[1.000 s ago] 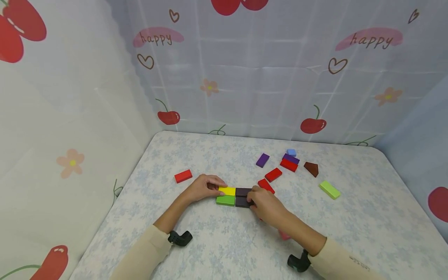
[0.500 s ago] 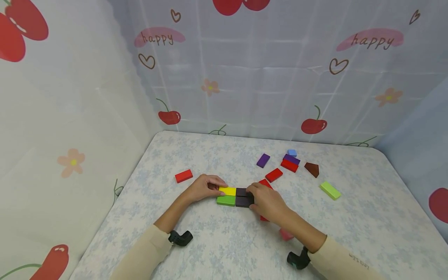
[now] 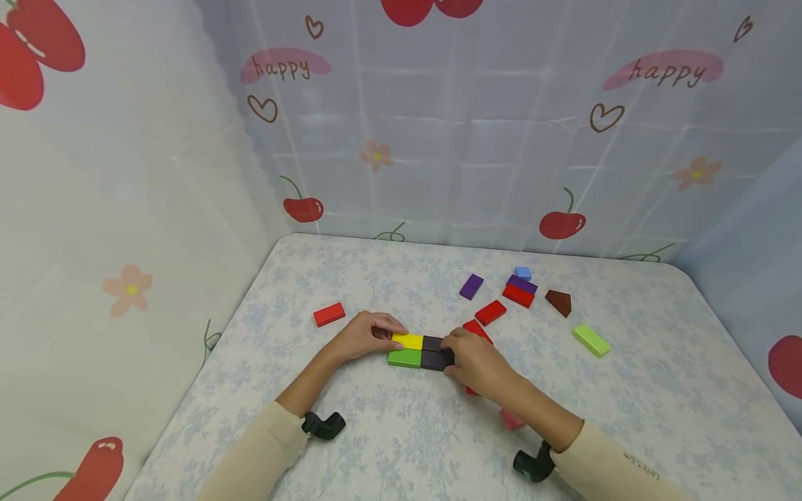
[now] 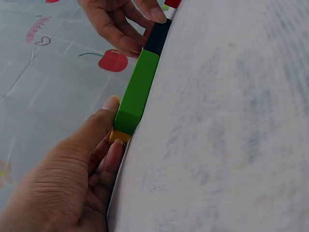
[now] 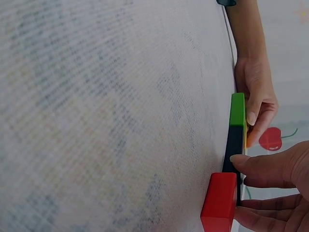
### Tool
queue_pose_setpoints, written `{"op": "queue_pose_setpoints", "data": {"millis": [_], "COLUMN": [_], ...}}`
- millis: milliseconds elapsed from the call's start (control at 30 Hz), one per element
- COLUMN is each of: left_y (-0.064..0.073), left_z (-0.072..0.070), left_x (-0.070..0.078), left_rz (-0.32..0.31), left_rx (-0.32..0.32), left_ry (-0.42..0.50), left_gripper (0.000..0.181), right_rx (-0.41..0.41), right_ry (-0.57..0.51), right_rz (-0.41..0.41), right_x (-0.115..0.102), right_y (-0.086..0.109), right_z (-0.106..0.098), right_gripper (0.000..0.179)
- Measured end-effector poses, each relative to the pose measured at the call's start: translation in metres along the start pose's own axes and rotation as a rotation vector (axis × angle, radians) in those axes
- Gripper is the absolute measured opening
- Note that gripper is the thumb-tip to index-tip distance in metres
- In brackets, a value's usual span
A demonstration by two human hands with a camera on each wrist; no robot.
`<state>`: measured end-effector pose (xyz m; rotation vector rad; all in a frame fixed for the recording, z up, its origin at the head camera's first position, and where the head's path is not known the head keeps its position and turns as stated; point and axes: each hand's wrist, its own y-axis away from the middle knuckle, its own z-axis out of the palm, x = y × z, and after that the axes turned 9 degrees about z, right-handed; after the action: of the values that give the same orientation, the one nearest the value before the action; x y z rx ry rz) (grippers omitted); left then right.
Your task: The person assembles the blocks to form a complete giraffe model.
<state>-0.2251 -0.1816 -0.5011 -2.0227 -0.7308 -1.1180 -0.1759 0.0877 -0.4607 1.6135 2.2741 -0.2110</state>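
In the head view, a yellow block (image 3: 410, 342) lies against the far long side of a green block (image 3: 404, 358). Two black blocks, a far one (image 3: 431, 343) and a near one (image 3: 435, 360), continue these rows to the right. My left hand (image 3: 363, 337) pinches the yellow block at its left end, thumb over the top. My right hand (image 3: 481, 362) grips the black pair across its right end, with the thumb (image 5: 246, 163) on the near black block and fingers along the far side. That hand covers the black blocks' right ends.
Red blocks lie close around my right hand, one (image 3: 477, 331) beyond it and one (image 3: 512, 419) under the forearm. Farther back are purple blocks (image 3: 471, 287), a blue one (image 3: 523, 273) and a brown piece (image 3: 559, 303). A lime block (image 3: 591, 340) lies right, a red block (image 3: 328, 314) left.
My right hand's fingers have shifted slightly on the black blocks, and the near black block now sits snug against the green one. My left hand stays in place.
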Motion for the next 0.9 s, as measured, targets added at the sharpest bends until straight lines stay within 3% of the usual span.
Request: {"op": "queue_pose_setpoints", "data": {"millis": [233, 433, 633, 900], "left_y": [-0.001, 0.0, 0.001, 0.001], "left_z": [0.0, 0.0, 0.0, 0.0], "left_x": [-0.002, -0.003, -0.003, -0.005], "left_rz": [0.001, 0.027, 0.018, 0.023], "left_rx": [0.006, -0.011, -0.006, -0.005], "left_ry": [-0.001, 0.008, 0.008, 0.003], "left_gripper": [0.029, 0.03, 0.031, 0.03], "right_rx": [0.012, 0.068, 0.169, 0.242], "right_ry": [0.034, 0.035, 0.001, 0.003], "right_rz": [-0.001, 0.032, 0.049, 0.128], "right_x": [0.002, 0.016, 0.05, 0.107], "right_y": [0.0, 0.005, 0.011, 0.021], "right_z": [-0.004, -0.021, -0.044, -0.063], "right_gripper": [0.04, 0.039, 0.039, 0.037]}}
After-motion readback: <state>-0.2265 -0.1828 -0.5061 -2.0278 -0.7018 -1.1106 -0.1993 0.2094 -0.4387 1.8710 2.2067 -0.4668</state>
